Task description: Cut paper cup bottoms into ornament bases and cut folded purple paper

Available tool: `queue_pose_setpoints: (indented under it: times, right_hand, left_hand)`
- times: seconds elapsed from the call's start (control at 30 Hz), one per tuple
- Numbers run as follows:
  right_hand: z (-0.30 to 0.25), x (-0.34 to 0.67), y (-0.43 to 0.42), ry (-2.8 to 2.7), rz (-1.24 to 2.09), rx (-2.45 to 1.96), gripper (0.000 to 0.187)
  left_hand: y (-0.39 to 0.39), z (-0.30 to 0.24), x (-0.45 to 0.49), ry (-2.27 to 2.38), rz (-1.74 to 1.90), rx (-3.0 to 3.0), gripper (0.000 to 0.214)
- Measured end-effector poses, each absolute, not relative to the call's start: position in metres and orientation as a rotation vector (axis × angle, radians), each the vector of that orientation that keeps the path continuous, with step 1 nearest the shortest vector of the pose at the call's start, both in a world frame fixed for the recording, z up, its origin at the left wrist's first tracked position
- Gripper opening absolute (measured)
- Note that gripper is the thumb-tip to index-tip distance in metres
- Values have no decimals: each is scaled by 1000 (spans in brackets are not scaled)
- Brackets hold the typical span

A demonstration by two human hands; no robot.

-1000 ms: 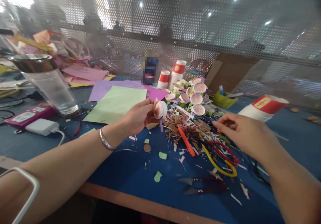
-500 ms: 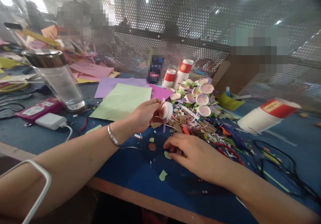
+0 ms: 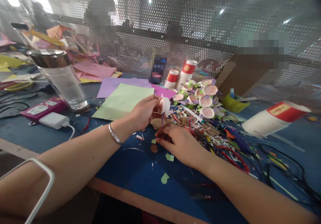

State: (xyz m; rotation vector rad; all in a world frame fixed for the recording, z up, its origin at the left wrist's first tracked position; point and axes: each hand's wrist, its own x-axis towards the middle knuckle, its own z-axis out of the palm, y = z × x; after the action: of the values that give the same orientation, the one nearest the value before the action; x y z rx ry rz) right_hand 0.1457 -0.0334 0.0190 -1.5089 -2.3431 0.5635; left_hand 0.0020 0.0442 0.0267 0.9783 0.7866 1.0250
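Between the fingers and thumb of my left hand [image 3: 143, 114] is a small white paper-cup piece [image 3: 165, 105], turned on its side. A purple paper strip [image 3: 162, 121] sticks down from it. Just below, my right hand [image 3: 178, 143] hovers low over the table, fingers bent and thumb apart, with nothing visible in them. Close to its fingertips lie a brown round disc [image 3: 153, 148] and a small green bit [image 3: 153, 141]. A green paper scrap [image 3: 170, 157] rests under the right hand, and a green cut-out [image 3: 165, 178] lies nearer the front edge.
Similar cup pieces with paper leaves [image 3: 207, 101] are heaped behind a litter of scraps [image 3: 200, 127]. Stacked paper cups [image 3: 187, 71] stand at the back; another stack [image 3: 273, 118] leans right. Green paper [image 3: 122, 100], a glass bottle [image 3: 65, 83], a power strip [image 3: 42, 108] and black cables [image 3: 283, 174] surround.
My right hand has moved left and slightly up, toward the cup piece, uncovering the green scrap below it. My left hand keeps its hold, the piece slightly lower. The view has shifted a little.
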Motion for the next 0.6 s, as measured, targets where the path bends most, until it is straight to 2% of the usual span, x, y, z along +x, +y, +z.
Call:
queue_pose_setpoints:
  times: [0.27,0.6]
  right_hand:
    - [13,139,-32,-2334,597,-1479,3]
    - [31,163,-48,-2116,769,-1352,7]
  left_hand:
    - [46,28,2,812,1029,959,24]
    - [47,29,0,852,984,1008,21]
